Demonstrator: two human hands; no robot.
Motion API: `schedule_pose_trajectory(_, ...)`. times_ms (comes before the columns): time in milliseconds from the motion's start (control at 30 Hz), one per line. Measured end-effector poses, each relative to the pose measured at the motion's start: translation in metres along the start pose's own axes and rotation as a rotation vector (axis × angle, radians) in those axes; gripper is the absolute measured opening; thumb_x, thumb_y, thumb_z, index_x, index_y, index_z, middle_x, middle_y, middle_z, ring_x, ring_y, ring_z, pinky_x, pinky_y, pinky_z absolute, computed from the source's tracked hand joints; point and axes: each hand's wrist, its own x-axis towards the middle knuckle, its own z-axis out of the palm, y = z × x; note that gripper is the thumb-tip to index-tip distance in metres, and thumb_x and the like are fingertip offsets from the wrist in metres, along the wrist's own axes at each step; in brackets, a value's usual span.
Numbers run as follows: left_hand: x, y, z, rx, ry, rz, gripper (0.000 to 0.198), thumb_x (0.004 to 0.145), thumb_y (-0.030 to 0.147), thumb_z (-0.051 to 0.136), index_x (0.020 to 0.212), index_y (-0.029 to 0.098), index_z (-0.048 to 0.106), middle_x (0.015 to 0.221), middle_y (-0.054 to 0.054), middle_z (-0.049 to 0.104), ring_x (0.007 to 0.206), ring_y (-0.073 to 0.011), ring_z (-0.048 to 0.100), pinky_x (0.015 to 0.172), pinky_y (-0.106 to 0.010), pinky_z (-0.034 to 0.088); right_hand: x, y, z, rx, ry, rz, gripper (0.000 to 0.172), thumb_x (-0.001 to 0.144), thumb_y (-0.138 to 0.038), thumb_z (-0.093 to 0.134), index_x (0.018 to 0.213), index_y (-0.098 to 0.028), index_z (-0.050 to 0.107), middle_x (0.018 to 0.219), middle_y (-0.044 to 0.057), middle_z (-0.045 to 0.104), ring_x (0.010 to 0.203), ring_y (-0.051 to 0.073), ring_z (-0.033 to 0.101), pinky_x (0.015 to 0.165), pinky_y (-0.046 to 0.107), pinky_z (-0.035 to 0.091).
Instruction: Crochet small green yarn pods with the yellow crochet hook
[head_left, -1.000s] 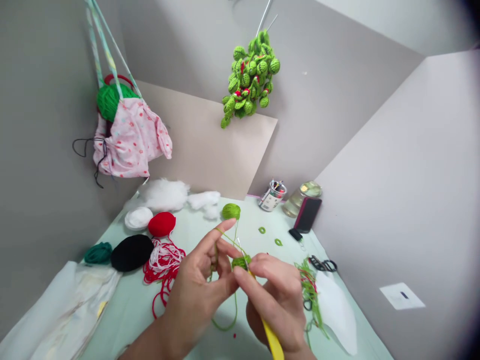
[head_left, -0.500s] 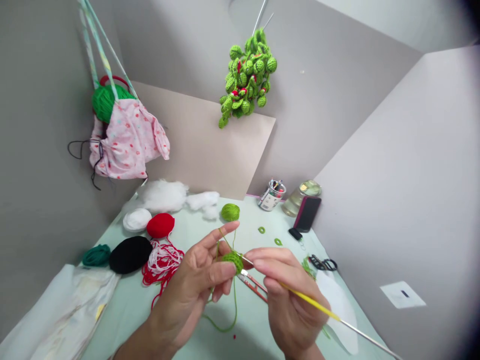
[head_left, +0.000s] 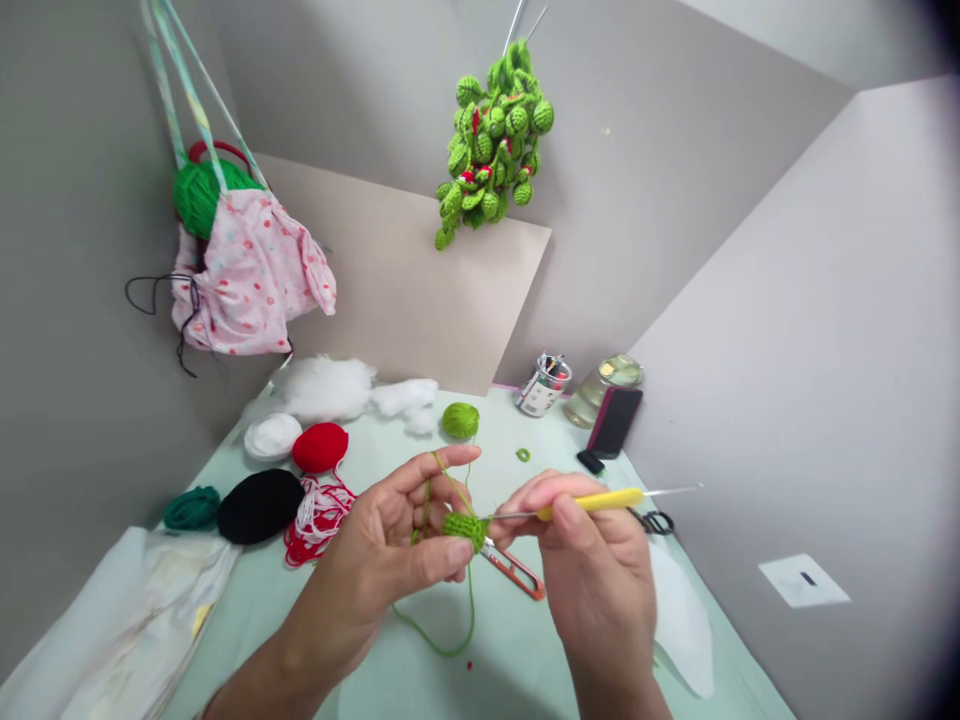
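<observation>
Mint-green cloth table cover (head_left: 517,650) fills the near field. Far left, a pink spotted fabric bag (head_left: 247,270) hangs on the wall. Far centre hangs a bunch of green crocheted balls (head_left: 491,150) (a few red flecks). Near centre, the left hand (head_left: 390,560) has thumb and fingers pinched on a small green crocheted piece (head_left: 465,527), index finger raised with a yarn strand over it. Just to the right, the right hand (head_left: 600,580) has fingers closed round a yellow-handled metal crochet hook (head_left: 592,500), tip at the piece. Red-handled snips (head_left: 517,572) lie on the cover beneath.

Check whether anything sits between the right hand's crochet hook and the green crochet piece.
Nothing visible does. The crochet hook in the right hand meets the green crochet piece pinched in the left hand; the red snips lie beneath them.
</observation>
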Motion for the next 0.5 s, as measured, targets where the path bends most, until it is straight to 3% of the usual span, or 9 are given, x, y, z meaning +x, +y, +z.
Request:
schedule_pose_trajectory(133, -0.003, 0.002, 0.001, 0.074, 0.013, 0.033, 0.047, 0.077, 0.023, 0.090, 0.122, 0.033, 0.080, 0.089, 0.001, 0.067, 0.074, -0.0133, 0.058, 0.063, -0.023, 0.050, 0.000, 0.000, 0.004, 0.038, 0.017, 0.042, 0.019, 0.099, -0.031, 0.072, 0.088, -0.020, 0.083, 0.075, 0.005, 0.079, 0.063, 0.018, 0.079, 0.058, 0.026, 0.067)
schedule_pose_trajectory(333, -0.006, 0.001, 0.001, 0.477, 0.095, 0.194, 0.052, 0.084, 0.014, 0.077, 0.130, 0.037, 0.076, 0.087, 0.002, 0.067, 0.082, -0.0163, 0.060, 0.084, -0.030, 0.053, -0.011, -0.001, 0.002, -0.129, 0.026, -0.046, 0.019, 0.103, -0.027, 0.065, 0.095, -0.022, 0.081, 0.081, 0.004, 0.079, 0.071, 0.018, 0.079, 0.067, 0.028, 0.066)
schedule_pose_trajectory(400, -0.007, 0.001, 0.002, 0.561, 0.031, 0.188, 0.060, 0.083, 0.008, 0.072, 0.135, 0.038, 0.074, 0.086, 0.002, 0.068, 0.079, -0.0163, 0.059, 0.082, -0.031, 0.053, -0.011, -0.004, -0.002, -0.154, 0.002, 0.015, 0.021, 0.104, -0.029, 0.064, 0.092, -0.020, 0.080, 0.080, 0.004, 0.077, 0.069, 0.018, 0.078, 0.066, 0.029, 0.066)
schedule_pose_trajectory(500, -0.008, 0.001, 0.002, 0.549, -0.121, 0.108, 0.070, 0.079, 0.004, 0.066, 0.140, 0.038, 0.072, 0.084, 0.002, 0.067, 0.076, -0.0161, 0.058, 0.078, -0.031, 0.053, -0.005, -0.009, -0.007, -0.040, -0.069, 0.220, 0.029, 0.102, -0.038, 0.066, 0.083, -0.018, 0.073, 0.073, 0.002, 0.072, 0.056, 0.017, 0.075, 0.055, 0.027, 0.062)
